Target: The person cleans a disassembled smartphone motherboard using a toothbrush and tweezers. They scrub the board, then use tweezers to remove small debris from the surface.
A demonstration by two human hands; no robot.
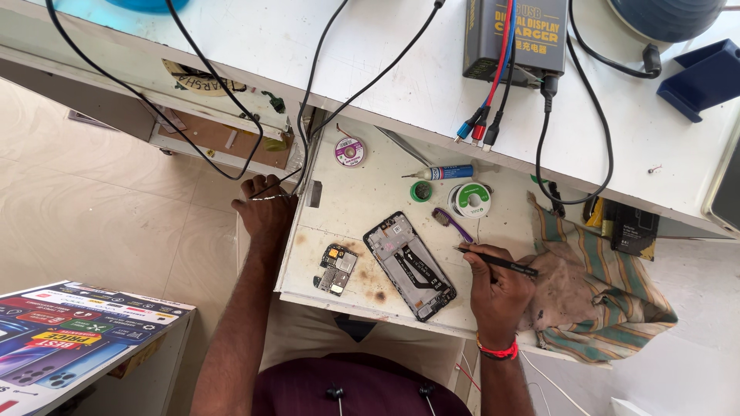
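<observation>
Maroon shirt at bottom edge, both forearms reaching up onto the white bench [362, 192]. Right hand [497, 289] is closed around black tweezers [493, 260], tip pointing left toward the opened phone frame [408, 266], which lies diagonally mid-bench, back off, internals exposed; tip sits just beside the frame's upper right edge, contact not clear. Left hand [266, 212] is off the work, fingers curled over the bench's left edge near the black cables [308, 100], gripping nothing I can make out. Removed mainboard [338, 270] lies just left of the frame, apart from it. Behind: solder wick spool [349, 152], flux syringe [447, 172], green-and-white solder reel [470, 200], purple brush [453, 225]. Striped rag [601, 293] under the right wrist. My read: frame is unrestrained, so the left hand should come over and pin it before any prying. Keep the tweezers low and shallow, work at the edge, stay clear of flex cables. Mainboard sits close to the bench's front edge; move it inward.
</observation>
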